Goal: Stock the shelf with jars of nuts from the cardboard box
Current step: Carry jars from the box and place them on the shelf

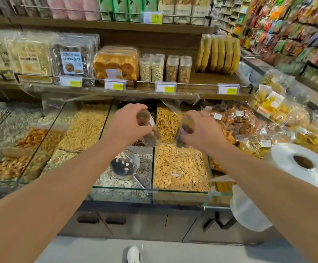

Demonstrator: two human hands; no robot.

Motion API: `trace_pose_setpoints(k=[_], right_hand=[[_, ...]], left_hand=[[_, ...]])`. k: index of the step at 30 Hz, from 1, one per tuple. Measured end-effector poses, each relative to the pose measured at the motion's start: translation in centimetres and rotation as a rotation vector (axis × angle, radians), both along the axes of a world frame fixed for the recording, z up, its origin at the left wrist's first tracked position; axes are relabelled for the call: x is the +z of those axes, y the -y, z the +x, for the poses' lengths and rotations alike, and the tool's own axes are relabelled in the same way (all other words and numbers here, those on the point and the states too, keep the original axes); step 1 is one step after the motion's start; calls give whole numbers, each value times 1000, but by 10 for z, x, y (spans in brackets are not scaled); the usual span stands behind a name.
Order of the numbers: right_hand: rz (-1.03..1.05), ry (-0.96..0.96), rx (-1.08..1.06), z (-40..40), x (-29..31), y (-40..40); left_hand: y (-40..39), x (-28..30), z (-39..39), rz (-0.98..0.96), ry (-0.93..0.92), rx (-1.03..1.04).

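each hand point(125, 124) point(201, 130) grips tilted jar point(148, 130) point(182, 133), top toward shelf point(201, 80).

Place: retail food shop, snack aisle.
Landmark: wooden shelf point(201, 90) with a rail.
On rail: yellow price tags point(165, 87).
On shelf: clear jars of nuts point(172, 68), packaged goods.
Below shelf: glass bulk bins point(180, 168) of seeds, a scoop point(125, 165).
Right of shelf: bag roll point(302, 164), racks of packets point(291, 25).
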State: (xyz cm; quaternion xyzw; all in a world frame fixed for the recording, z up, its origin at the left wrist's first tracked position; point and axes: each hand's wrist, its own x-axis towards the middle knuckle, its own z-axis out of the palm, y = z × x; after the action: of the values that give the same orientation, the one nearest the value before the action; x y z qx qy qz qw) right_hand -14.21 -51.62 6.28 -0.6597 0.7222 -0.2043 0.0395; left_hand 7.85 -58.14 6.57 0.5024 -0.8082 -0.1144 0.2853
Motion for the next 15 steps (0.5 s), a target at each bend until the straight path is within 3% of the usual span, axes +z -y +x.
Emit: trace_pose_setpoints(k=[15], right_hand=[[-111, 47, -280, -71, 50, 168]], left_hand=[[223, 23, -63, -15, -36, -225]])
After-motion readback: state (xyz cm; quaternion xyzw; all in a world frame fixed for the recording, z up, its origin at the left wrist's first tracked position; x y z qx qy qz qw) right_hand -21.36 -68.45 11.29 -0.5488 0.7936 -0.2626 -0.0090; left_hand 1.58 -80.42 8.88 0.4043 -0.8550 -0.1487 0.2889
